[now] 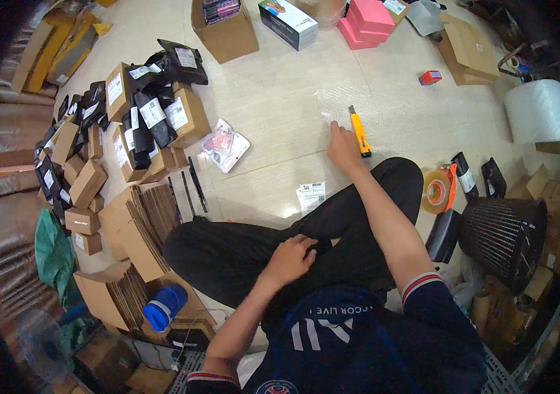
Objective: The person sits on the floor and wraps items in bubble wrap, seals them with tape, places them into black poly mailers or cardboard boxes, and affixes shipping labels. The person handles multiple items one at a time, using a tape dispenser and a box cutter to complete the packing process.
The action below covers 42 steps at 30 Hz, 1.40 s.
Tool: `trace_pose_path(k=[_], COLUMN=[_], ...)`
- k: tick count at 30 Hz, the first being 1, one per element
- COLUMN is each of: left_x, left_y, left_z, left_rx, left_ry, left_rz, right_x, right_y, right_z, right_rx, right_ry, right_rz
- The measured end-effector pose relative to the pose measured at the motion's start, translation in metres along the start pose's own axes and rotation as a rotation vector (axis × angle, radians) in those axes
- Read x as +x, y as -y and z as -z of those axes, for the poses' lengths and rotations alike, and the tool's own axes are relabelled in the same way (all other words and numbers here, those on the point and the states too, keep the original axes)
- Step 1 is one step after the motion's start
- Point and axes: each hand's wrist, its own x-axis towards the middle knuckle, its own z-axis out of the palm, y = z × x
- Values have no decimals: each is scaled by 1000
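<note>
My left hand (288, 261) rests in my lap on the black trousers, fingers loosely bent, nothing seen in it. My right hand (345, 146) is over the floor beyond my knee, index finger extended and the others curled; whether it pinches anything cannot be told. Close beside its right edge lies a yellow box cutter (359, 132) with a dark tip. Clear bubble wrap (383, 111) is spread flat on the floor around hand and cutter. Printed paper labels (313, 196) lie nearer to me. A clear plastic packet with a pink item (225, 146) lies further left.
Boxed parcels (191, 115) and black mailer bags are piled left, above stacks of flat cardboard (149, 226). At right are a tape dispenser (438, 191), a dark basket (501, 239) and a bubble wrap roll (540, 111). Pink boxes (366, 24) and an open carton (230, 39) stand ahead.
</note>
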Motion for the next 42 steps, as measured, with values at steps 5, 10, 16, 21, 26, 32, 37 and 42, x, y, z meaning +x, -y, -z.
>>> trace_pose_path(k=[5,10,16,21,26,32,37,42], left_x=[47,88,159,191,193,193,191,192], left_y=[27,43,56,76,86,103,111,109], left_z=[62,120,121,88,65,54,42,43], left_rx=[-25,63,-75,-126,394,482,402,364], left_ry=[126,-192,-528,-511,-623,-729,-733,-790], left_rz=[48,33,47,268,107,-68,-45,-28], right_x=[-1,-7,-12,-10,-26,11,62,157], right_y=[31,72,74,49,55,-9,-70,-24], right_z=[-6,-22,-32,3,17,47,74,85], right_rx=[289,533,595,710,99,-16,-243,-101], right_ry=[-48,232,411,529,426,225,337,-86], right_rz=[144,58,229,-257,-103,-254,-381,-49])
